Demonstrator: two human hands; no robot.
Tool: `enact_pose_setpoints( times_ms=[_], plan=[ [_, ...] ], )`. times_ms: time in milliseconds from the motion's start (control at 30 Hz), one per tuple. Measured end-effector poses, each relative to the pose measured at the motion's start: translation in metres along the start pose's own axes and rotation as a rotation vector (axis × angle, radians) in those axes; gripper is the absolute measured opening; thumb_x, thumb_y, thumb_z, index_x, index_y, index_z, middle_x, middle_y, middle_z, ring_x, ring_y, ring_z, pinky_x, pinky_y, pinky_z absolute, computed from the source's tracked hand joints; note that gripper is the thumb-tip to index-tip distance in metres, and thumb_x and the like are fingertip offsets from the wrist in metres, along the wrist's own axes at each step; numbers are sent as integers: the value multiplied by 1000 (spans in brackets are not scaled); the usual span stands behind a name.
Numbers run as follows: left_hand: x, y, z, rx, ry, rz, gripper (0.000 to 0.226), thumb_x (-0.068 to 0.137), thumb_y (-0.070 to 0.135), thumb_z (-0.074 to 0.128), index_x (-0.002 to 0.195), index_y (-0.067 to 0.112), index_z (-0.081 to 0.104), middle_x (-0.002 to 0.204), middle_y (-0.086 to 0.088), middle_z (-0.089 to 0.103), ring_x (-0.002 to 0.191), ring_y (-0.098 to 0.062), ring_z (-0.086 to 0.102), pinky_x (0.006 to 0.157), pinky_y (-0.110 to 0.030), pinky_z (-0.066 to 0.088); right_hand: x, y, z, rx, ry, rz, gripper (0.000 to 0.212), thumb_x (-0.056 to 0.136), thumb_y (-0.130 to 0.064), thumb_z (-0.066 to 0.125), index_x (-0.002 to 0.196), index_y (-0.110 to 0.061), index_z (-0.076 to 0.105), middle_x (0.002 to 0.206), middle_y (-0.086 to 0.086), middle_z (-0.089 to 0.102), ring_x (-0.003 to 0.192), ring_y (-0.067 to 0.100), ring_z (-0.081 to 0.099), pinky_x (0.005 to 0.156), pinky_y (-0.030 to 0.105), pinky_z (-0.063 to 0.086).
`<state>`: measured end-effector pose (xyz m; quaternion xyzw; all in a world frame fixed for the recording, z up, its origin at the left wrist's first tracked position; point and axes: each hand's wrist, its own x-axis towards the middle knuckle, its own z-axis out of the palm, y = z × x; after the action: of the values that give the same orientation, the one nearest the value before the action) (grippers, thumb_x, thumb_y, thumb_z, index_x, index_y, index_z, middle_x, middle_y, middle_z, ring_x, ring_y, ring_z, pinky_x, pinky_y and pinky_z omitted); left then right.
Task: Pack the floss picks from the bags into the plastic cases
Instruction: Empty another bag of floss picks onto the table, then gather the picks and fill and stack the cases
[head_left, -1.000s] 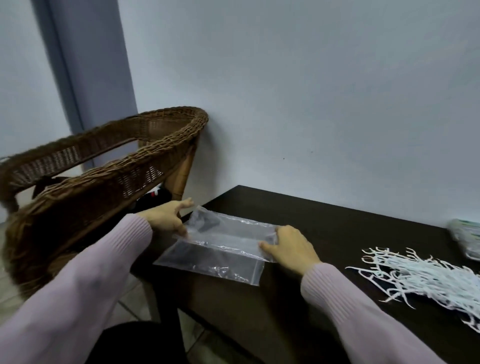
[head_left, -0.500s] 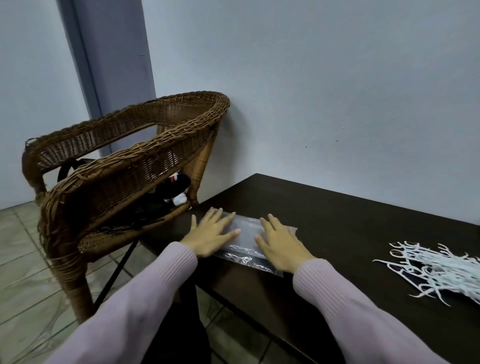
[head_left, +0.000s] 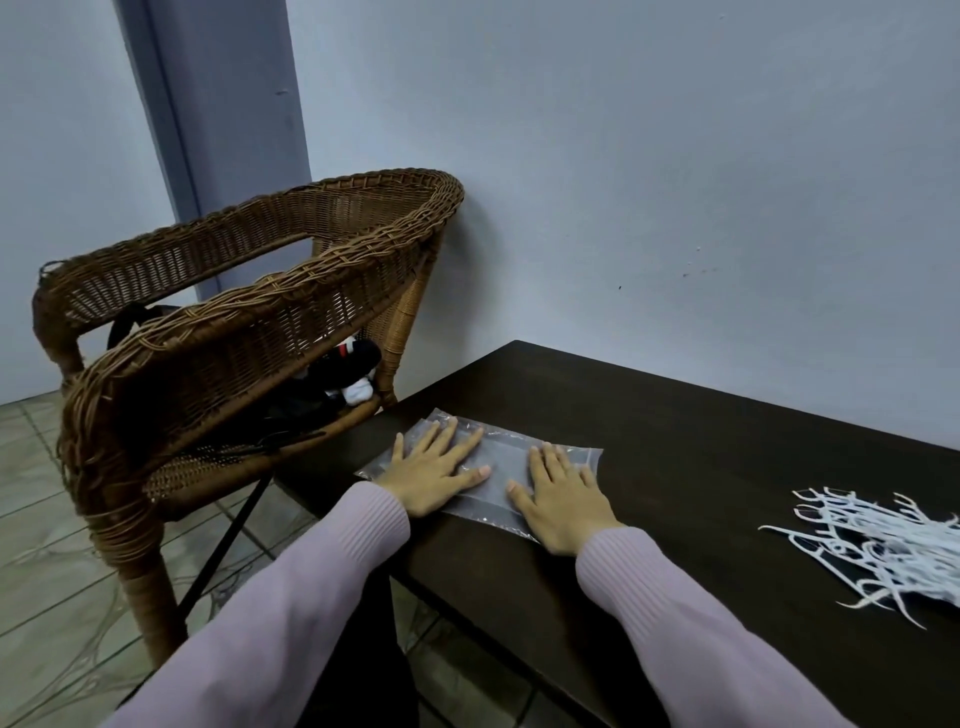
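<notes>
**Clear plastic bag pressed flat, picks piled apart**

Clear plastic, flat and apparently emptied, the zip bag lies on the near left corner of the dark wooden table, its long side running left to right. Both hands lie palm-down on it: the left hand covers its left half and the right hand its right half, fingers straight and spread, gripping nothing, only pressing the film against the wood. Pale lilac sleeves reach in from below.

The loose floss picks, white and tangled in a heap, sit well apart at the table's right edge, partly cut off by the frame. No plastic case shows in this view.

By my reading, the step in hand is smoothing and setting aside an emptied bag, so the unloading half for this bag looks done and the packing has not begun. The next move calls for lifting the palms off the bag, turning right toward the heap, and finding a case, which must be somewhere out of frame. The picks look light and interlocked, so pinching a few may drag others along.

Beside the table's left end stands a brown wicker chair with dark belongings on its seat, against a plain grey-blue wall.
</notes>
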<state>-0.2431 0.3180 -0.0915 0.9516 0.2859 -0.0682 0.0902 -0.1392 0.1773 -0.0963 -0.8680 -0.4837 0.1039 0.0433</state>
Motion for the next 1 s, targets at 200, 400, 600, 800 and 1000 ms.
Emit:
enact_pose_setpoints(
  times_ms=[200,400,600,800,1000],
  plan=[
    [10,-1,-13,78,6,-10,64,96,56,22,149,33,-6,158,-4,-15,144,-23,-16,110,-56,-13,9,-3,-10,85,49,4,62,100,-43,23,149,-10,6,158,6,0,145,20,2,118,39,5],
    [11,14,-20,26,66,32,61,98,53,24,150,29,3,159,-4,-8,145,-23,-11,112,-53,-11,-6,0,-26,269,323,0,45,98,-31,41,139,-12,38,151,0,30,130,18,41,103,33,36],
    [10,82,-15,-65,117,227,60,99,46,30,151,25,9,159,-2,-1,146,-18,-3,115,-48,-7,-34,34,-38,276,392,21,45,95,-26,49,138,-17,40,140,-1,43,122,16,48,96,31,41],
    [20,183,-10,-161,149,487,54,99,35,38,149,21,20,157,0,16,144,-16,12,117,-47,3,-87,105,-52,215,490,190,39,93,-25,50,131,-17,45,132,1,50,121,22,48,95,36,41],
    [24,275,13,-247,163,702,55,98,40,41,147,23,25,154,2,25,142,-14,21,117,-47,11,-148,183,-59,202,576,376,31,90,-18,51,121,-17,51,126,1,54,118,19,50,96,36,42]
  ],
)
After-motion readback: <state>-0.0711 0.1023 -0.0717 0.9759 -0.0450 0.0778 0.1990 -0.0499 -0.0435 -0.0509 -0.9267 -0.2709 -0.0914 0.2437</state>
